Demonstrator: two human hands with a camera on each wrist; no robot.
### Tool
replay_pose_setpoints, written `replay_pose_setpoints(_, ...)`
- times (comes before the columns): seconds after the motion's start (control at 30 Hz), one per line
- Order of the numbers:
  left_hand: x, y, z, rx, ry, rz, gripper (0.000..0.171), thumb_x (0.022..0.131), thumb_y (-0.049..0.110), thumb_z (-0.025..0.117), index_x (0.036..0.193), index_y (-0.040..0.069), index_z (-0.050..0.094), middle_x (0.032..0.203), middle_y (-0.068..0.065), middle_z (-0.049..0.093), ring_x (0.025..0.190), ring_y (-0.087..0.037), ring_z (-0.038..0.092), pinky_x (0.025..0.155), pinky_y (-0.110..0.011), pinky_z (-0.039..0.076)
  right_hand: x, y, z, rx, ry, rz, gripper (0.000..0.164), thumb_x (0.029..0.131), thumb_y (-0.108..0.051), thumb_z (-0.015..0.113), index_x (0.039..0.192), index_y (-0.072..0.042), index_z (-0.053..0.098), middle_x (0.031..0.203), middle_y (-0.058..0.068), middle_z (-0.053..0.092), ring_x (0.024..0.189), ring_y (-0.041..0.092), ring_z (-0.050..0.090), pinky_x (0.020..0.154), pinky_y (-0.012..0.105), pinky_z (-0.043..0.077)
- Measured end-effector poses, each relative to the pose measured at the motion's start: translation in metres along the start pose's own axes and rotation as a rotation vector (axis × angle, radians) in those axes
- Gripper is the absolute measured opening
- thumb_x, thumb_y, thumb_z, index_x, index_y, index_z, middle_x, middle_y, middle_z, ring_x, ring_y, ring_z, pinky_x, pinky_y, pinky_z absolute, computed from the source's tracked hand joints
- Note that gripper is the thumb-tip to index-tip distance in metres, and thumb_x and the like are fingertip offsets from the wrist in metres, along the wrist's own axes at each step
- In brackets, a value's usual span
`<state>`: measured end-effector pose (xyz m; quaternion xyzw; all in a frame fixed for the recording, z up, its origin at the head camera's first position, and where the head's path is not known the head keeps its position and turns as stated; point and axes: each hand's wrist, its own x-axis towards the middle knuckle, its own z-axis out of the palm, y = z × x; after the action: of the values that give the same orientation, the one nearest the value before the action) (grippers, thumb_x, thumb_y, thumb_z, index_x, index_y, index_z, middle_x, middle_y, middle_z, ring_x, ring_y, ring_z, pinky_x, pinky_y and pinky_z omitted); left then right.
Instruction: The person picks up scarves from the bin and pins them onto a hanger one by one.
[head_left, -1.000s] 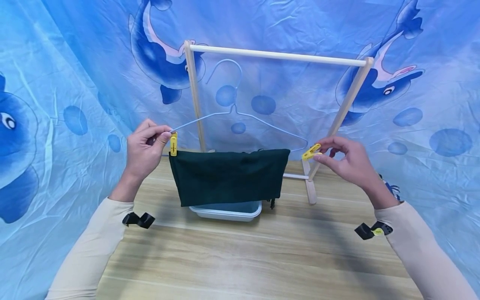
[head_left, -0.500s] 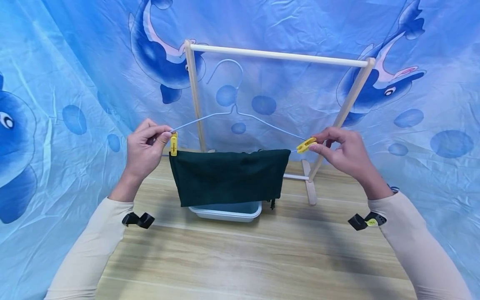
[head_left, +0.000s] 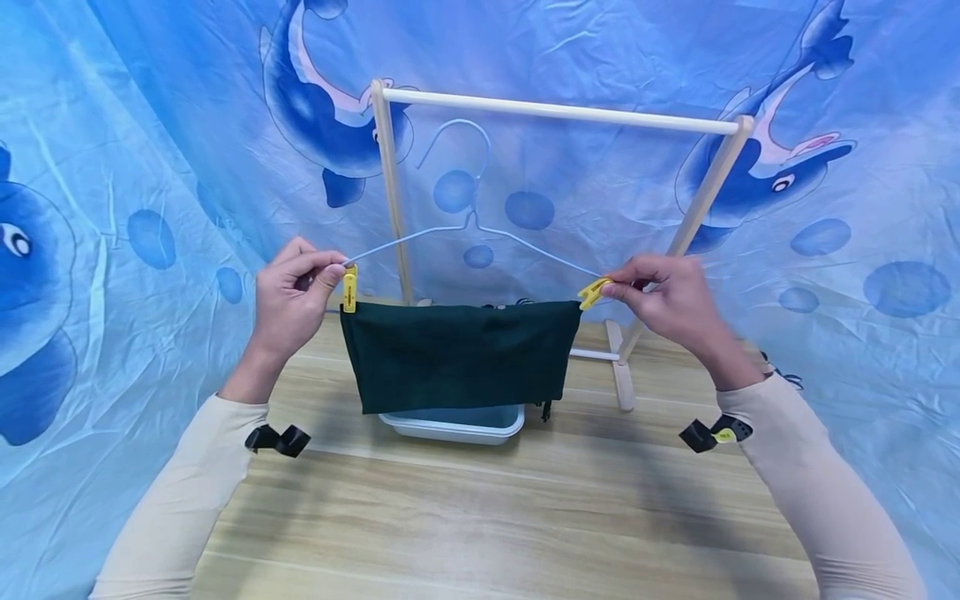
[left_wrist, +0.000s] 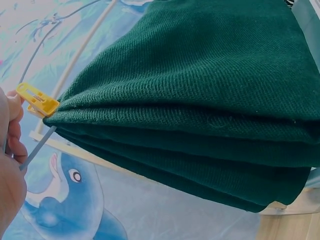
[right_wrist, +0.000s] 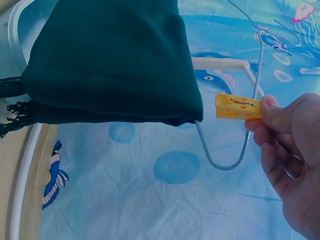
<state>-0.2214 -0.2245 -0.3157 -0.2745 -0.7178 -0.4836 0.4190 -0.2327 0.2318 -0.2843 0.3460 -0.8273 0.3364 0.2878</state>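
A dark green fringed scarf point(head_left: 461, 354) hangs folded over the lower bar of a light blue wire hanger point(head_left: 420, 232). My left hand point(head_left: 291, 292) pinches the hanger's left corner between thumb and fingers. Just below those fingertips, a yellow clothespin point(left_wrist: 40, 101) clips the scarf's top left corner to the bar. My right hand point(head_left: 663, 300) pinches a second yellow clothespin point(right_wrist: 239, 106) by its tail end. In the right wrist view its jaws point at the scarf's top right corner with a small gap between, beside the hanger's rounded end.
Behind the hanger stands a wooden rack with a white top rail point(head_left: 555, 110). A pale plastic basin point(head_left: 457, 431) sits on the wood-grain table point(head_left: 465, 517) under the scarf. Blue cloth point(head_left: 127, 108) printed with dolphins surrounds the back and sides.
My right hand has moved left with its clothespin, from beyond the hanger's right end to beside the scarf's top right corner. The left hand has kept its place.
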Motion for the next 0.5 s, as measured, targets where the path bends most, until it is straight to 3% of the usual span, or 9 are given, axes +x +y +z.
replay_pose_setpoints(0.23, 0.0003, 0.0016, 0.0009, -0.019, -0.001, 0.018, 0.008, 0.089, -0.010, 0.072, 0.095, -0.013, 0.075, 0.077, -0.007, 0.048, 0.064, -0.006, 0.038, 0.054, -0.019, 0.025, -0.0025, 0.0024, 0.0055, -0.026, 0.002, -0.014, 0.010, 0.082, 0.006, 0.081, 0.086, -0.003, 0.081, 0.077, 0.006, 0.075, 0.060, 0.008, 0.061, 0.051, 0.012, 0.041)
replay_pose_setpoints(0.5, 0.0003, 0.0045, 0.0018, -0.033, -0.006, 0.039, 0.008, 0.089, -0.008, 0.072, 0.095, -0.013, 0.075, 0.078, -0.005, 0.049, 0.064, -0.006, 0.039, 0.054, -0.018, 0.027, -0.0022, 0.0059, 0.0102, -0.086, -0.023, -0.090, 0.010, 0.081, 0.005, 0.083, 0.085, -0.005, 0.081, 0.076, 0.004, 0.075, 0.061, 0.009, 0.063, 0.055, 0.010, 0.044)
